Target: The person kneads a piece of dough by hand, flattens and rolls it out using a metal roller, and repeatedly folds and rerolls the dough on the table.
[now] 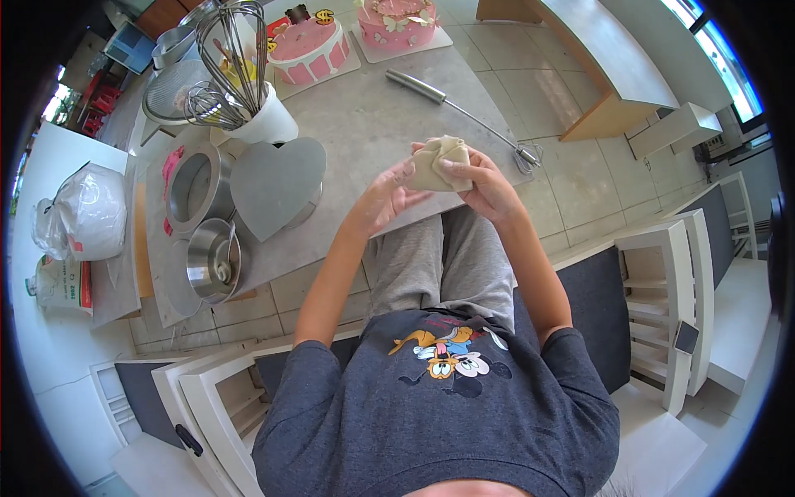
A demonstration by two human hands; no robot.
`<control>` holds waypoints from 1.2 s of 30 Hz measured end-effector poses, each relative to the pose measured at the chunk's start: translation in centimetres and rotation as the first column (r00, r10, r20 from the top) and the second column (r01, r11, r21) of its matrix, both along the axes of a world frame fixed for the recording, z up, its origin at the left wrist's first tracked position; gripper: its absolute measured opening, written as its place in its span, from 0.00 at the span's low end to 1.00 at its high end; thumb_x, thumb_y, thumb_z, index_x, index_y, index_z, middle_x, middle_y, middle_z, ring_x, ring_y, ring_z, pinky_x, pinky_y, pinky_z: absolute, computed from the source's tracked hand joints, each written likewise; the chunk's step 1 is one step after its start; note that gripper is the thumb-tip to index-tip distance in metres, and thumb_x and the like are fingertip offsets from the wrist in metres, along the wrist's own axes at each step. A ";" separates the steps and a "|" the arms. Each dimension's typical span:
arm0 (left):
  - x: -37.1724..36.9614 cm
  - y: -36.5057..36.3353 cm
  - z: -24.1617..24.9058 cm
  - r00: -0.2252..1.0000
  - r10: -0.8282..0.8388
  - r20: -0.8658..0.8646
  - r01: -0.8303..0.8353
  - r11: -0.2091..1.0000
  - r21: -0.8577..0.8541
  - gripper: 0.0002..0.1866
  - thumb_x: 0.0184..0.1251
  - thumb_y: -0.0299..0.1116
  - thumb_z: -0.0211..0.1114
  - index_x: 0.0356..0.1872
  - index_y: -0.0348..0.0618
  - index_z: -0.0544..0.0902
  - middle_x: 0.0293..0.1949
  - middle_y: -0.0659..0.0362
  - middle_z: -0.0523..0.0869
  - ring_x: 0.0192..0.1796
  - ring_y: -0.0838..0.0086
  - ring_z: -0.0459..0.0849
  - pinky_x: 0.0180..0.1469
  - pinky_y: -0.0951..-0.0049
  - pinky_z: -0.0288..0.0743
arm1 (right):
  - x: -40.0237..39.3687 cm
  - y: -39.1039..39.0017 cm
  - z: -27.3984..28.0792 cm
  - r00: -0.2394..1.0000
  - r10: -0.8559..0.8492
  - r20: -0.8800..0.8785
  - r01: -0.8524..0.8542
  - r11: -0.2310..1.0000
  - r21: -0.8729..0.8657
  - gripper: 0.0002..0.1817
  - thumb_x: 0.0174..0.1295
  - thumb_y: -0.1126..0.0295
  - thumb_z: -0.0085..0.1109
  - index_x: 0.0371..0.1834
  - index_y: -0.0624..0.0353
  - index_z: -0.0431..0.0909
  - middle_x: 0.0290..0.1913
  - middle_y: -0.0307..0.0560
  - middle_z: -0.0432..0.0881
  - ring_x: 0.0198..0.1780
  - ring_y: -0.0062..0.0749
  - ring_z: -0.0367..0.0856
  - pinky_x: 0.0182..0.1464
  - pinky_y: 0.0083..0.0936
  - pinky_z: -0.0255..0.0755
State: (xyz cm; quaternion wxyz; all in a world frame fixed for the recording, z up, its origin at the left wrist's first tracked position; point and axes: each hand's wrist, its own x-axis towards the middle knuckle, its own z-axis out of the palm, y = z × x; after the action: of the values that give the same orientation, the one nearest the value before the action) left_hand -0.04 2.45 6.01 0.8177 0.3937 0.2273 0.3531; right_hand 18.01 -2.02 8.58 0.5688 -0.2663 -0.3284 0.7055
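A folded, soft beige piece that looks like cloth [444, 166] is held up over the near edge of the grey table [364, 112]. My right hand [494, 189] grips its right side, the thumb pressed on the front. At its left edge is my left hand [383, 197], palm turned up, with thumb and a fingertip against the piece and the lower fingers stretched out. The fingers behind the piece are partly hidden. Beyond my hands lies a hand whisk with a long metal handle [418, 86], its wire head at the table's right edge.
Left on the table are a heart-shaped metal pan [277, 184], a round cake ring [199, 189], a steel bowl [213, 263] and a white container [269, 120] of whisks. Two pink cakes [310, 51] stand at the back. A bagged bundle [89, 211] sits far left; chairs [662, 273] flank me.
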 end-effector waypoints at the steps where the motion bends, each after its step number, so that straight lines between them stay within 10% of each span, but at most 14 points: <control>1: 0.0 -0.2 -0.1 0.992 -0.114 0.060 0.119 0.988 -0.095 0.28 0.67 0.39 0.59 0.62 0.35 0.63 0.61 0.50 0.70 0.60 0.65 0.74 0.65 0.62 0.66 | 0.0 0.1 -0.1 1.000 0.001 0.002 -0.001 1.000 0.002 0.21 0.60 0.74 0.56 0.57 0.68 0.68 0.54 0.51 0.76 0.53 0.30 0.77 0.59 0.24 0.68; 6: -0.2 -0.8 0.1 0.974 -0.187 -0.130 0.181 0.982 -0.058 0.28 0.70 0.41 0.54 0.61 0.28 0.62 0.58 0.46 0.72 0.59 0.61 0.75 0.65 0.57 0.68 | 0.6 -0.4 0.3 0.852 -0.051 0.521 0.014 0.997 0.076 0.20 0.56 0.76 0.58 0.53 0.67 0.73 0.46 0.47 0.81 0.46 0.24 0.79 0.51 0.21 0.72; 9: -0.9 -1.2 0.3 0.944 -0.219 -0.245 0.234 0.972 0.032 0.34 0.69 0.50 0.53 0.57 0.22 0.64 0.53 0.43 0.76 0.57 0.58 0.77 0.61 0.59 0.72 | 1.3 -1.0 1.1 0.857 0.032 0.514 -0.067 0.996 0.050 0.17 0.55 0.77 0.59 0.49 0.68 0.77 0.44 0.47 0.83 0.42 0.23 0.80 0.48 0.20 0.73; 11: -1.8 -1.0 0.1 0.914 -0.346 0.214 0.399 0.863 -0.309 0.38 0.68 0.57 0.48 0.56 0.22 0.65 0.53 0.42 0.75 0.57 0.56 0.76 0.59 0.58 0.74 | 1.5 -1.4 2.1 0.895 0.113 0.432 -0.138 0.990 0.027 0.17 0.53 0.78 0.61 0.48 0.67 0.78 0.47 0.50 0.82 0.45 0.25 0.81 0.51 0.20 0.72; 19: -0.7 -1.9 1.9 0.893 -0.448 -0.046 0.442 0.892 -0.094 0.41 0.65 0.62 0.48 0.65 0.32 0.59 0.60 0.45 0.70 0.60 0.56 0.74 0.57 0.59 0.75 | 1.0 -1.5 2.5 0.823 0.145 0.549 -0.234 0.968 0.095 0.20 0.46 0.83 0.62 0.47 0.66 0.80 0.53 0.55 0.79 0.55 0.32 0.78 0.59 0.27 0.69; 21: -0.9 -1.9 1.7 0.886 -0.458 -0.068 0.451 0.887 -0.094 0.40 0.65 0.60 0.49 0.64 0.33 0.59 0.60 0.46 0.70 0.60 0.57 0.74 0.56 0.60 0.76 | 1.0 -1.8 3.9 0.598 0.030 0.801 -0.294 0.938 0.184 0.24 0.46 0.83 0.63 0.52 0.65 0.78 0.56 0.55 0.77 0.59 0.34 0.74 0.62 0.30 0.66; 28: -1.4 -2.5 2.9 0.924 -0.364 -0.115 0.354 0.930 -0.096 0.30 0.61 0.38 0.65 0.58 0.28 0.67 0.51 0.49 0.77 0.52 0.66 0.81 0.53 0.69 0.79 | 1.4 -2.3 2.6 0.855 0.283 0.435 -0.392 0.901 0.184 0.27 0.57 0.63 0.60 0.58 0.67 0.71 0.60 0.55 0.73 0.61 0.36 0.72 0.62 0.30 0.66; 30: -1.2 -3.0 3.4 0.926 -0.355 -0.131 0.349 0.935 -0.066 0.29 0.59 0.35 0.67 0.57 0.28 0.69 0.50 0.49 0.78 0.51 0.67 0.81 0.53 0.71 0.79 | 0.6 -2.6 2.4 0.888 0.192 0.418 -0.156 0.981 -0.118 0.30 0.62 0.51 0.54 0.56 0.69 0.72 0.55 0.53 0.77 0.57 0.32 0.74 0.59 0.26 0.68; 36: -1.4 -3.6 3.9 0.922 -0.257 -0.289 0.298 0.948 0.109 0.25 0.61 0.38 0.65 0.52 0.27 0.74 0.48 0.52 0.80 0.49 0.71 0.81 0.53 0.72 0.79 | 0.3 -2.9 2.3 0.734 0.311 0.603 -0.299 0.946 -0.125 0.30 0.63 0.48 0.53 0.52 0.68 0.76 0.42 0.47 0.80 0.43 0.22 0.78 0.42 0.17 0.75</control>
State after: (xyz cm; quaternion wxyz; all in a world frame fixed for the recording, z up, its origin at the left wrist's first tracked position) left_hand -1.47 -1.13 9.94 0.7887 0.5271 0.2514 0.1923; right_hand 18.29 -4.93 10.89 0.3045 -0.4293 -0.5279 0.6665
